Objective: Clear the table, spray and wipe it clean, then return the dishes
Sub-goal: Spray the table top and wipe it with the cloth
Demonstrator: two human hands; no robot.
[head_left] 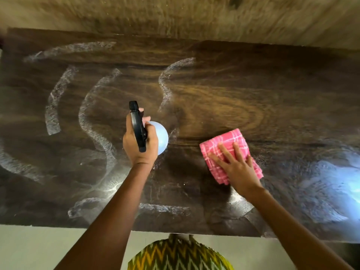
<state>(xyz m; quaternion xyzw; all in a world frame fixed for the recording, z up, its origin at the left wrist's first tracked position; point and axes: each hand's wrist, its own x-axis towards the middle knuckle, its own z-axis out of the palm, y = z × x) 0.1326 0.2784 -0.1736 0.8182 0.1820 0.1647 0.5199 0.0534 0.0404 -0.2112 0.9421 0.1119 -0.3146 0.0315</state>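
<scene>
A dark wooden table (pixel 253 90) fills the view, streaked with curved wet foamy trails on its left half and front. My left hand (pixel 139 145) grips a spray bottle (pixel 160 136) with a pale blue body and a black trigger head, held above the table's middle with the nozzle pointing away from me. To its right, my right hand (pixel 236 168) presses flat with spread fingers on a folded pink checked cloth (pixel 226 144) that lies on the tabletop. No dishes are in view.
A wall runs along the table's far edge (pixel 194 16). Pale floor (pixel 39 248) shows below the near edge, with my zigzag-patterned clothing (pixel 179 256) at the bottom middle. A bright bluish glare (pixel 335 178) lies on the table's right side.
</scene>
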